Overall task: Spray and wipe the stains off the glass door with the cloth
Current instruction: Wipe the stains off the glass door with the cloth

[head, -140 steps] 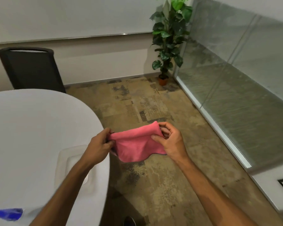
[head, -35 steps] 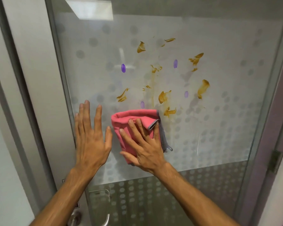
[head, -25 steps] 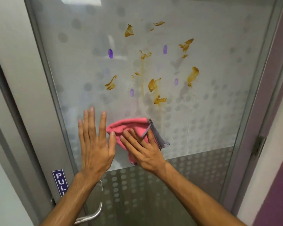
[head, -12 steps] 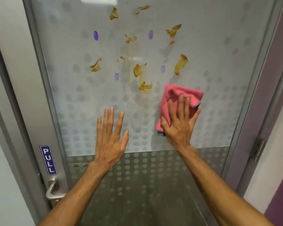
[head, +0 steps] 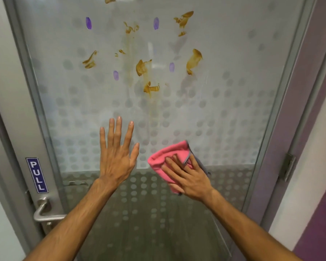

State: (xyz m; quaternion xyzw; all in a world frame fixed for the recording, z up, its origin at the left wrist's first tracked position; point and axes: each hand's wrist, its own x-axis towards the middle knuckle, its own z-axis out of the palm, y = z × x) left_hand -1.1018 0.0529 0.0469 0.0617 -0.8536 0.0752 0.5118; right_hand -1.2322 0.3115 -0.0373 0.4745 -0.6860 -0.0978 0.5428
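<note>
A small blue sign (head: 37,175) fixed to the grey metal frame (head: 17,102) of a glass door (head: 224,53) reads "PULL" in white capital letters stacked top to bottom. It sits just above the metal lever handle (head: 45,213). No other lettering, brand or number can be read.

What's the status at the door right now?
Left hand flat on glass. Right hand presses cloth low. Stains above, untouched.

Bright, even indoor light; faint reflections sheen the frosted glass door (head: 224,113). Soft shadows beneath both hands. Wide-angle lens bows the door frame (head: 282,102) at the edges.
</note>
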